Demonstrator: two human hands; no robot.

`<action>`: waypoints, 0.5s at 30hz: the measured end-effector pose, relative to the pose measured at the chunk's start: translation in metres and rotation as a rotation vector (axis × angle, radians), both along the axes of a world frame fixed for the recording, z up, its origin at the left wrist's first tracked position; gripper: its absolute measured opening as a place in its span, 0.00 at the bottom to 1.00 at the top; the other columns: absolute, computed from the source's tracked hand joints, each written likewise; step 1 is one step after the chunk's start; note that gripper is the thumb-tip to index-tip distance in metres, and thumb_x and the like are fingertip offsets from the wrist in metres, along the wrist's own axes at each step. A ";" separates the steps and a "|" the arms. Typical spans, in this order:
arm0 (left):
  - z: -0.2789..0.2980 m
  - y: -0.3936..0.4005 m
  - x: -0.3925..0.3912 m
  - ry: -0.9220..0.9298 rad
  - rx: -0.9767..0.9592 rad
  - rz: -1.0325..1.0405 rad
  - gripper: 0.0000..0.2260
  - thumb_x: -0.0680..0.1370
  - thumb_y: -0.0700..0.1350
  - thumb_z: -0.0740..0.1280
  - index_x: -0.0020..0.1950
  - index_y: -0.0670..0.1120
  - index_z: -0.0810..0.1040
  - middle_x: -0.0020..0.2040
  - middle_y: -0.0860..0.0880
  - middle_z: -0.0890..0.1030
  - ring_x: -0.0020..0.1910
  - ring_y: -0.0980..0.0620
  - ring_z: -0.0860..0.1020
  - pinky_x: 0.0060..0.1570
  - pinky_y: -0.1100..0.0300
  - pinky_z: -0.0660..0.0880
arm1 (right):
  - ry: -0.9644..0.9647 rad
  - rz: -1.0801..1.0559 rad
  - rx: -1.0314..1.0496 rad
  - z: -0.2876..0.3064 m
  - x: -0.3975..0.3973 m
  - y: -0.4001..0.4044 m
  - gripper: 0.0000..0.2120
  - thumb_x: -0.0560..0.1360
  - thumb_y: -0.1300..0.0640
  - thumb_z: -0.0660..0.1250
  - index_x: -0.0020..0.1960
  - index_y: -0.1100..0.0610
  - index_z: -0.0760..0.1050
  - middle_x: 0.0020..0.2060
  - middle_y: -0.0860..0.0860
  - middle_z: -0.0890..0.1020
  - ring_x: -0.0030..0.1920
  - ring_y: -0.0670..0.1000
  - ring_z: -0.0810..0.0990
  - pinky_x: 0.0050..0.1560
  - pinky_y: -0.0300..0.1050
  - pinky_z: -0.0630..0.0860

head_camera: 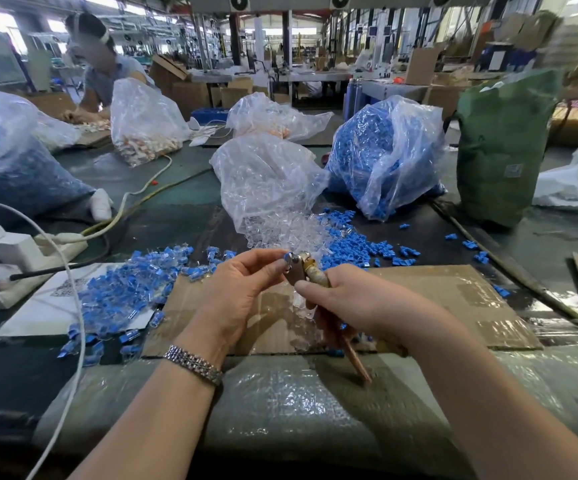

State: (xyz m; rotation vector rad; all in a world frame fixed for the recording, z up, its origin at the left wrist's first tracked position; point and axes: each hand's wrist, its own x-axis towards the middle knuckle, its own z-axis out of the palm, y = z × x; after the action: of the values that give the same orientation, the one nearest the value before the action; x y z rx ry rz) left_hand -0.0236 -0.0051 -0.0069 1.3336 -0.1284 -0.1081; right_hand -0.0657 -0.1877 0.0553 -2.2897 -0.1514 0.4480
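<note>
A small blue-and-clear piece (286,255) is sitting at the metal head of a hand tool (299,273), above the middle of the table. The left hand (242,292) is pinching this piece between thumb and fingertips. The right hand (346,299), just beside it on the right, is gripping the tool's wrapped handle, and a copper-coloured stem is sticking down toward the near side. Both hands are hovering over a taped cardboard sheet (453,306), whose right half is giving the widest open room. To the left, a heap of blue pieces (124,292) is crowding the sheet's edge. Just beyond the hands, a clear bag (266,181) is spilling clear pieces, with a bag of blue pieces (377,150) at its right. Bubble wrap (280,410) is covering the near table edge under the forearms.
</note>
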 end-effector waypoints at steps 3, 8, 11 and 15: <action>0.006 0.005 -0.004 -0.064 0.118 0.119 0.08 0.72 0.45 0.76 0.50 0.48 0.86 0.48 0.46 0.87 0.48 0.50 0.85 0.49 0.56 0.83 | -0.055 -0.062 -0.065 0.005 0.006 -0.019 0.19 0.80 0.41 0.65 0.41 0.56 0.73 0.33 0.52 0.81 0.32 0.51 0.79 0.38 0.48 0.77; 0.010 0.023 -0.003 -0.209 0.853 0.482 0.04 0.77 0.42 0.73 0.48 0.52 0.82 0.44 0.54 0.83 0.44 0.56 0.81 0.41 0.62 0.75 | -0.256 -0.300 -0.581 -0.014 0.037 -0.061 0.19 0.79 0.40 0.65 0.44 0.56 0.68 0.47 0.53 0.79 0.45 0.54 0.77 0.39 0.48 0.69; 0.012 0.035 -0.007 -0.238 1.204 0.611 0.10 0.77 0.40 0.69 0.56 0.49 0.82 0.53 0.47 0.80 0.53 0.47 0.78 0.52 0.51 0.77 | -0.237 -0.361 -0.716 -0.035 0.050 -0.072 0.21 0.78 0.38 0.66 0.56 0.56 0.71 0.59 0.59 0.75 0.59 0.61 0.74 0.53 0.55 0.73; 0.017 0.026 -0.029 -0.336 1.050 0.263 0.09 0.77 0.41 0.71 0.52 0.54 0.81 0.48 0.55 0.81 0.44 0.60 0.78 0.41 0.68 0.75 | -0.236 -0.391 -0.723 -0.048 0.058 -0.071 0.30 0.75 0.35 0.67 0.65 0.58 0.70 0.63 0.61 0.73 0.63 0.63 0.72 0.61 0.57 0.73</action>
State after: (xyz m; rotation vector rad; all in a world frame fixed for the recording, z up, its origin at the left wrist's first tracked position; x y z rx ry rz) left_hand -0.0525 0.0205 0.0099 2.3984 -0.1890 0.3216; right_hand -0.0077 -0.2587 0.0073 -2.9809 0.4037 0.0121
